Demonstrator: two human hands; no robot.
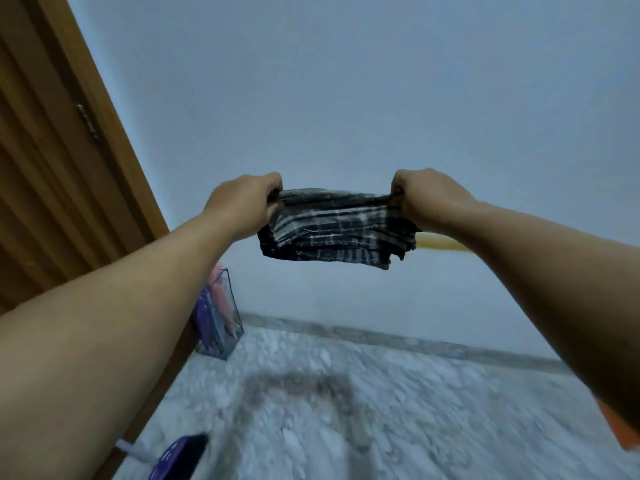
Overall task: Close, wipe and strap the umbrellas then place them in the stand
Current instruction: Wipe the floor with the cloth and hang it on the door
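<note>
Both my arms are stretched out in front of me and my left hand (pixel 242 206) has its fingers curled tight round one end of the dark checked cloth with pale stripes (pixel 334 230), while my right hand (pixel 429 199) pinches and bunches the other end. The cloth is pulled taut between my two fists along its top edge, and the rest of it hangs loose just below them, frayed at the lower corner under my right hand. Below and off to the side of my left hand, down by the brown wooden door (pixel 52 150), stands the clear-walled umbrella stand with a dark frame (pixel 221 323), holding a pink umbrella (pixel 221 296) and a purple patterned umbrella (pixel 204 317). Well below my left forearm, another purple umbrella with white marks (pixel 176 459) lies on the grey speckled stone floor (pixel 381 410). Behind the cloth is the pale blue wall (pixel 346 98)
</note>
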